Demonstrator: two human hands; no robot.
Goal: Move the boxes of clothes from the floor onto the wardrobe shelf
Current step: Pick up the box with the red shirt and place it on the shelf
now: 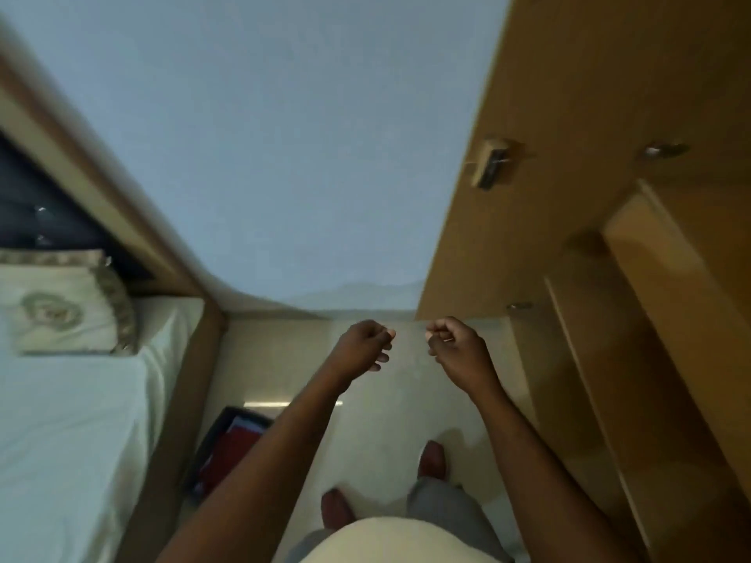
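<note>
Left hand (pixel 363 345) and right hand (pixel 457 347) are both up in front, fingers curled in, holding nothing. 1 box (pixel 223 451) of red clothes sits on the floor (pixel 386 420) right beside the bed (pixel 73 420), well apart from the wardrobe (pixel 609 278) on the right.

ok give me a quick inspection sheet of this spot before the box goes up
surface: pale glossy floor, the person's feet on it
job's things: dark-rimmed open box of red clothes on the floor against the bed, partly behind the left forearm; light brown wooden wardrobe on the right, shelf too blurred to judge
clutter: nothing seen
grippers: left hand and right hand raised side by side, fingers curled, holding nothing
cables: nothing seen
surroundings: white-sheeted bed with embroidered cream pillow on the left; pale wall ahead
</note>
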